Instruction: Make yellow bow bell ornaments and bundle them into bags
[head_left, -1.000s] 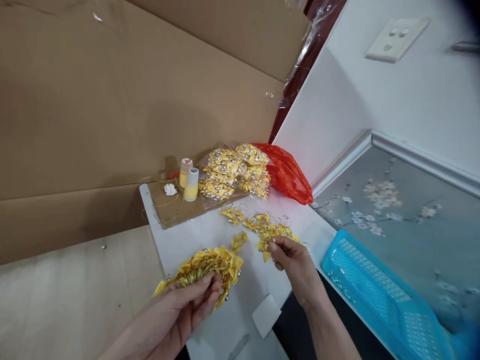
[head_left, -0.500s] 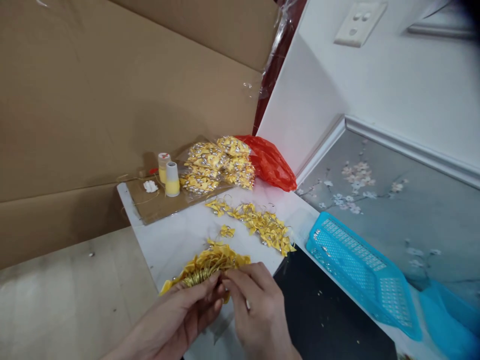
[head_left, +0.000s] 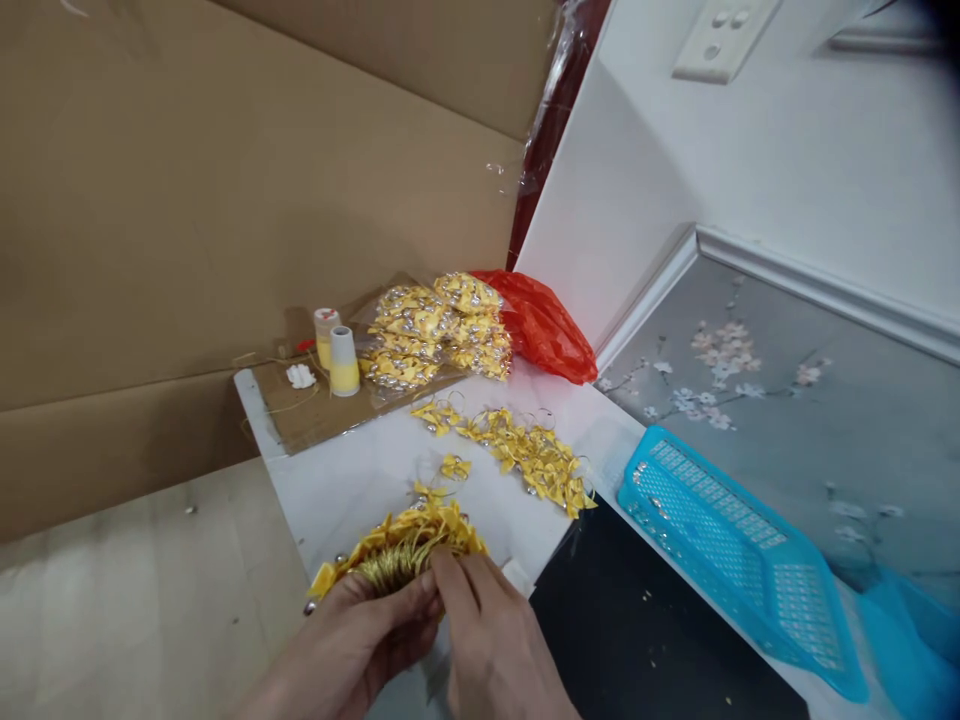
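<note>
My left hand (head_left: 360, 640) is closed round a thick bundle of yellow ribbon bows on gold rings (head_left: 409, 545), held just above the white table (head_left: 352, 470). My right hand (head_left: 491, 640) pinches the right end of the same bundle, fingertips against the bows. A row of loose yellow bows (head_left: 525, 455) lies on the table beyond the hands, with one single bow (head_left: 455, 466) apart from it.
At the back stand clear bags of yellow bows (head_left: 439, 325), a red plastic bag (head_left: 544, 325), two yellow thread spools (head_left: 337, 355) and a small white piece (head_left: 301, 376) on cardboard. A blue plastic basket (head_left: 735, 560) lies at the right. Cardboard sheets (head_left: 225, 200) lean behind.
My right hand left the loose bows and came back to the bundle in my left hand. The view shifted slightly left and down.
</note>
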